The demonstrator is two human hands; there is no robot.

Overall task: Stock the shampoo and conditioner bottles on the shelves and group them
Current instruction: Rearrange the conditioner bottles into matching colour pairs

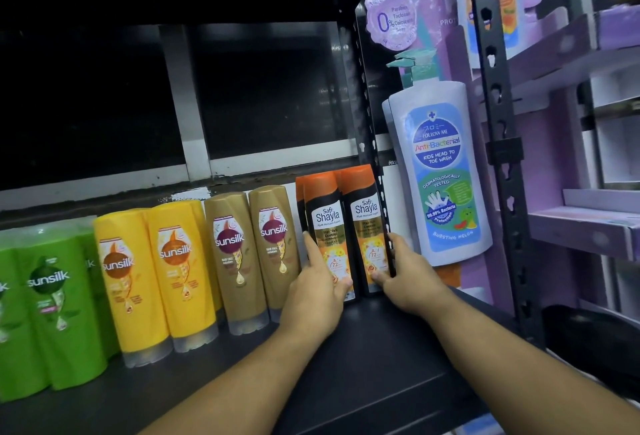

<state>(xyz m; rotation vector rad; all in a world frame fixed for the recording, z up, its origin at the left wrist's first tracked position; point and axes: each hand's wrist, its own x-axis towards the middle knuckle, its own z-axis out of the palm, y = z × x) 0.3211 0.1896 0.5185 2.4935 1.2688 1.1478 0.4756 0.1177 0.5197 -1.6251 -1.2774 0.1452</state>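
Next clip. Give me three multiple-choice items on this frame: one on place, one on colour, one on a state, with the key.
1. Where on the shelf do the Safi Shayla bottles stand? A at its left end; B mid-shelf; C at its right end.
2. What colour are their caps? A orange; B white; C blue.
3. What are the left hand and right hand doing? A hanging free; B each gripping one Shayla bottle; C both lifting one bottle.
Key: C, they stand beside the upright post; A, orange tops; B, one hand wraps each bottle.
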